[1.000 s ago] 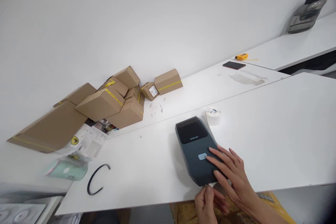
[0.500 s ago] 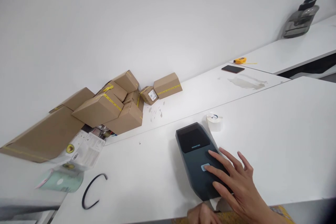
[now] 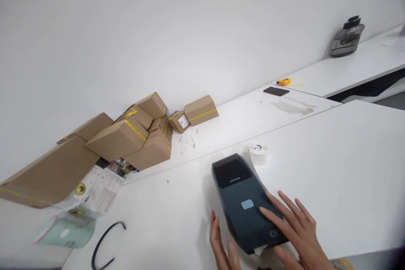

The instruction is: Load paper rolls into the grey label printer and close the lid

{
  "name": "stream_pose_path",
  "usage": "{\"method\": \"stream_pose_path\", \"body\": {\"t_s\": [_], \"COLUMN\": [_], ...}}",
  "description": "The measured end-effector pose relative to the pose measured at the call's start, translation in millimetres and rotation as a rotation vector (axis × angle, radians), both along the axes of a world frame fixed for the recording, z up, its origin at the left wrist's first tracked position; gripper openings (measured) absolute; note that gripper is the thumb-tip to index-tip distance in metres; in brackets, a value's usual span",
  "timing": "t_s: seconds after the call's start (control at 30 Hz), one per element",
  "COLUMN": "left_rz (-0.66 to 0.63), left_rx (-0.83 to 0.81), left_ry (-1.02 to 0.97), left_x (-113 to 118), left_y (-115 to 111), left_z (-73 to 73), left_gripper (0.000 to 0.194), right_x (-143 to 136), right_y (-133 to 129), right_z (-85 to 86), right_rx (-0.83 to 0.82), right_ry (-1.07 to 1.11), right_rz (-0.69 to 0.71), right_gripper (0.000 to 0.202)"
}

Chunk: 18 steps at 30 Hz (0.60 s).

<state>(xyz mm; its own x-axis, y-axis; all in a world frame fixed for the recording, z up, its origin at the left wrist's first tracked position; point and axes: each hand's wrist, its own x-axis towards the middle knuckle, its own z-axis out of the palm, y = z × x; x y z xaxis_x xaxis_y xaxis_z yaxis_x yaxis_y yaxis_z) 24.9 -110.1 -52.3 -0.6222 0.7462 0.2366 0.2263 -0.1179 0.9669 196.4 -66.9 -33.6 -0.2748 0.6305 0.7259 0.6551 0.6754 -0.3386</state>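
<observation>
Slate-grey device [image 3: 242, 192], lower frame, right of centre: our right hand [image 3: 300, 233] lay spread upon it; our left hand [image 3: 220, 252], unclenched, stood just beside it.

A plain white wall [image 3: 202, 29] fills the top of the frame, brightest near the middle. Below it, a white table [image 3: 354, 164] spans the centre and bottom, crossed by a thin seam [image 3: 243, 140]; another white table [image 3: 319, 80] stands at upper right. The grey strip [image 3: 367, 260] at lower right may be floor.
</observation>
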Motion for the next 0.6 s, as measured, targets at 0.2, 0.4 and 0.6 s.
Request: {"method": "stream_pose_path", "body": {"t_s": [0.2,0.4,0.6], "left_rz": [-0.012,-0.092,-0.160], "left_rx": [-0.052,-0.017,-0.095], "left_ry": [-0.086,0.016,0.140], "left_x": [-1,-15,-35], "left_y": [5,53,116], "left_z": [19.1,55.1,58.1], "left_gripper": [0.056,0.057,0.049], "right_x": [4,-9,-36], "right_y": [3,62,130], "right_z": [8.4,53.3,95.0], "right_rx": [-0.116,-0.123,-0.218], "right_ry": [0.189,0.271,0.371], "right_rz": [-0.022,0.085,0.125], "right_gripper": [0.060,0.056,0.059]}}
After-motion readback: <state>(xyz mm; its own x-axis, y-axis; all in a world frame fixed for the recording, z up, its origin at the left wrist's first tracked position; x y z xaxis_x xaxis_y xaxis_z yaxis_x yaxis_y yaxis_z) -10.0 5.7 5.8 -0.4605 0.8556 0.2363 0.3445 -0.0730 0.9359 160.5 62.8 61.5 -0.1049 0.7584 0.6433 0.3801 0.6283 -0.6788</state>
